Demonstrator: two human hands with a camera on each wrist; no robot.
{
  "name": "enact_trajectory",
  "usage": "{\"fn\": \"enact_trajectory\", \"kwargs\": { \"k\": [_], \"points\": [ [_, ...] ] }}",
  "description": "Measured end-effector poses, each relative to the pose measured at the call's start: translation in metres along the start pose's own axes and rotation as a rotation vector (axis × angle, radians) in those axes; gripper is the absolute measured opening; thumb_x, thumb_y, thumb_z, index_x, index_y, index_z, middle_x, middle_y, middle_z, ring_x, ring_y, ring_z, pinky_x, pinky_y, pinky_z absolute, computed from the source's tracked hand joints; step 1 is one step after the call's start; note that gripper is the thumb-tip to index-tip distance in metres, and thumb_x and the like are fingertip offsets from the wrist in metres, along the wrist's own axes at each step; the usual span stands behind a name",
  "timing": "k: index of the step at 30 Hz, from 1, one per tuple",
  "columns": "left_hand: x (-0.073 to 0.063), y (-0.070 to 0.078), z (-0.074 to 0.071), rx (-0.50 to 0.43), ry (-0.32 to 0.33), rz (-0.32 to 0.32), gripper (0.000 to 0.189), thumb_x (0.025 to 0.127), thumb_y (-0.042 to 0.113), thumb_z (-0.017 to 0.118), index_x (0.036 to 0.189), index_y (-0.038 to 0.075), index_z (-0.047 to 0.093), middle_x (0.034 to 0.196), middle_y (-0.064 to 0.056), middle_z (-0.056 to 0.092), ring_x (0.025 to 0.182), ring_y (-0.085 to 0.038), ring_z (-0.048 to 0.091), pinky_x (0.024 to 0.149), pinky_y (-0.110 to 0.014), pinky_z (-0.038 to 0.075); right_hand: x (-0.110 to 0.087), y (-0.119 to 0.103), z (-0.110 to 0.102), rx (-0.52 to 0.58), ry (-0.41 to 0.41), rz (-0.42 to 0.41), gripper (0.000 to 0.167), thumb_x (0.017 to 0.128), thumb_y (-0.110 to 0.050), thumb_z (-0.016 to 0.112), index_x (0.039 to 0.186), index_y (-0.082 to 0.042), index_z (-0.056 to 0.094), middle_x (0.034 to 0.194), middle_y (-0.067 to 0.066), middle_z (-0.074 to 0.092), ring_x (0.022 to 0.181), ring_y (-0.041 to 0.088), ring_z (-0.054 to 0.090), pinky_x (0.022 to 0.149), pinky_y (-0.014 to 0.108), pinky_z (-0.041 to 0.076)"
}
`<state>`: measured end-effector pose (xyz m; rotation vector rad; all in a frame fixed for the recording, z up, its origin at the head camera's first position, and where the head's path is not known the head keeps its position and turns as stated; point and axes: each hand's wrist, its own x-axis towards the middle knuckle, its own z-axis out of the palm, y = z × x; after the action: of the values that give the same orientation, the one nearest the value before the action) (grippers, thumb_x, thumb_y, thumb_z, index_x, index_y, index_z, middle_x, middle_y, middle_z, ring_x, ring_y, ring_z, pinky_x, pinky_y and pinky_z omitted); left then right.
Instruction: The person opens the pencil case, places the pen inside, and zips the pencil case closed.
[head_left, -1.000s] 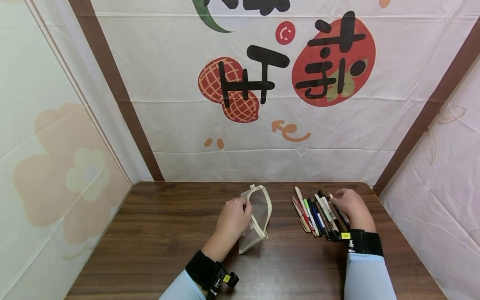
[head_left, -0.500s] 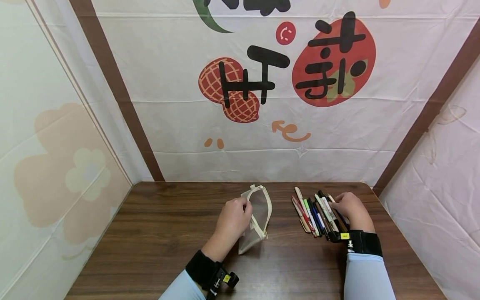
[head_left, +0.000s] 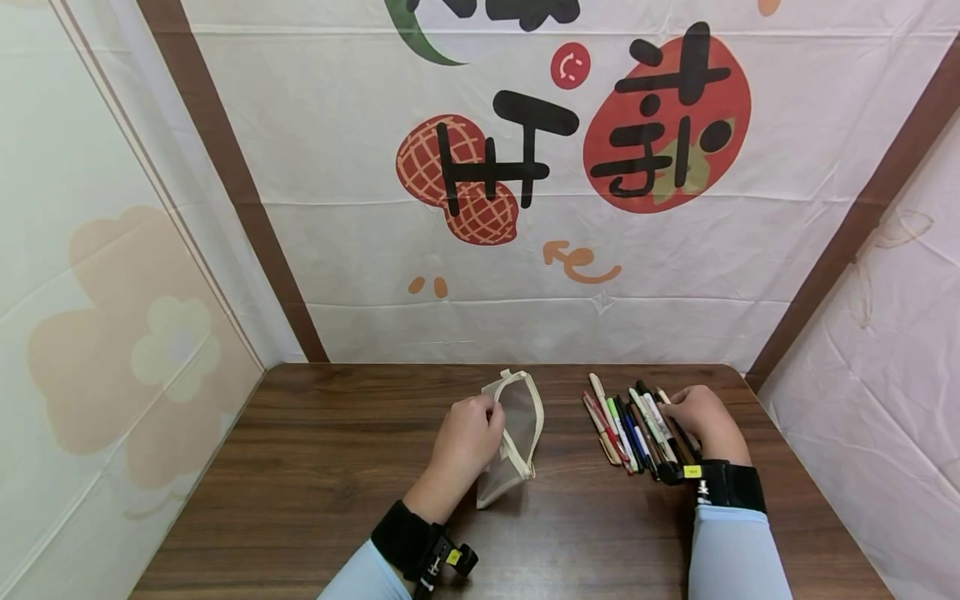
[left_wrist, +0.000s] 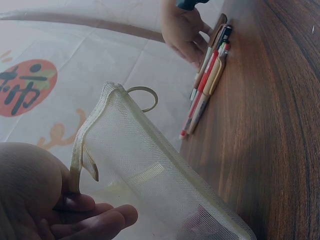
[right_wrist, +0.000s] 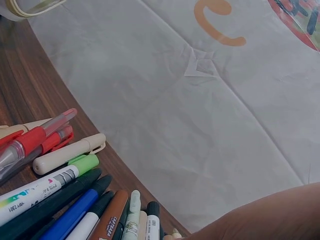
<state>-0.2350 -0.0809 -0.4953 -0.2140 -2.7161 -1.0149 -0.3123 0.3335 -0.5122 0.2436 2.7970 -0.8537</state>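
Observation:
A pale mesh zip pouch (head_left: 521,417) stands mid-table with its cream-edged mouth spread apart. My left hand (head_left: 467,433) pinches one side of that mouth; thumb and fingers meet at the zip edge in the left wrist view, where a loop (left_wrist: 156,100) sticks out from the pouch's corner. To the right, several pens and markers lie side by side in a row, among them a red pen (right_wrist: 32,141), a green-capped marker (right_wrist: 42,192) and a blue pen (right_wrist: 75,212). My right hand (head_left: 705,421) is at the row's right end, fingertips down among the pens; I cannot tell whether they grip one.
The brown wooden table (head_left: 337,467) reaches back to a printed cloth (head_left: 360,250) hanging behind it. More cloth hangs along both sides. Each wrist wears a black strap with a small camera, the right one (head_left: 731,486) close to the pens' near ends.
My right hand has dropped slightly towards me, its fingers lower against the pens at the right end. The left hand and pouch stay where they were.

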Motion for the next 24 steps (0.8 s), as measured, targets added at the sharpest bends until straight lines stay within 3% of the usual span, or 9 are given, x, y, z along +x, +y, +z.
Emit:
{"fn": "enact_trajectory", "kwargs": {
  "k": [4, 9, 12, 19, 24],
  "points": [
    [-0.0003, 0.0003, -0.0004, -0.005, -0.002, -0.002, 0.037, 0.111, 0.017, 0.06, 0.074, 0.016, 0.061, 0.073, -0.002, 0.058, 0.062, -0.015, 0.053, 0.059, -0.032, 0.047, 0.0016, 0.0006, -0.0003, -0.002, 0.003, -0.005, 0.039, 0.111, -0.015, 0.057, 0.132, 0.014, 0.073, 0.131, 0.036, 0.072, 0.1, 0.038, 0.07, 0.091, 0.054, 0.061],
    [-0.0006, 0.0004, -0.0007, -0.004, -0.003, -0.001, 0.037, 0.111, 0.017, 0.06, 0.074, 0.016, 0.061, 0.073, -0.002, 0.058, 0.062, -0.016, 0.054, 0.06, -0.033, 0.048, 0.0027, -0.0008, 0.0003, 0.0, 0.008, 0.014, 0.039, 0.112, -0.01, 0.058, 0.141, 0.015, 0.068, 0.143, 0.041, 0.066, 0.115, 0.045, 0.072, 0.097, 0.059, 0.062],
    [-0.0005, 0.0004, -0.0008, -0.004, -0.002, 0.0, 0.037, 0.111, 0.017, 0.06, 0.074, 0.016, 0.061, 0.073, -0.002, 0.058, 0.062, -0.016, 0.054, 0.059, -0.033, 0.047, 0.0027, -0.0015, 0.0005, -0.004, 0.007, 0.022, 0.038, 0.112, -0.008, 0.06, 0.141, 0.016, 0.068, 0.142, 0.041, 0.067, 0.116, 0.047, 0.073, 0.098, 0.06, 0.063],
    [0.0001, 0.0005, -0.0006, 0.007, 0.006, 0.004, 0.036, 0.111, 0.017, 0.061, 0.075, 0.016, 0.063, 0.074, -0.003, 0.062, 0.064, -0.016, 0.055, 0.061, -0.035, 0.05, 0.0001, -0.0021, -0.0018, 0.016, 0.002, 0.033, 0.038, 0.112, -0.006, 0.055, 0.138, 0.017, 0.068, 0.133, 0.039, 0.071, 0.104, 0.039, 0.074, 0.083, 0.049, 0.066],
    [0.0001, 0.001, -0.0008, 0.012, 0.008, 0.001, 0.036, 0.111, 0.017, 0.062, 0.074, 0.016, 0.063, 0.075, -0.003, 0.063, 0.065, -0.017, 0.056, 0.062, -0.036, 0.051, 0.0006, -0.0022, -0.0023, 0.018, 0.043, 0.034, 0.04, 0.112, -0.007, 0.052, 0.141, 0.016, 0.066, 0.135, 0.04, 0.069, 0.11, 0.045, 0.073, 0.087, 0.052, 0.065]
  ]
}}
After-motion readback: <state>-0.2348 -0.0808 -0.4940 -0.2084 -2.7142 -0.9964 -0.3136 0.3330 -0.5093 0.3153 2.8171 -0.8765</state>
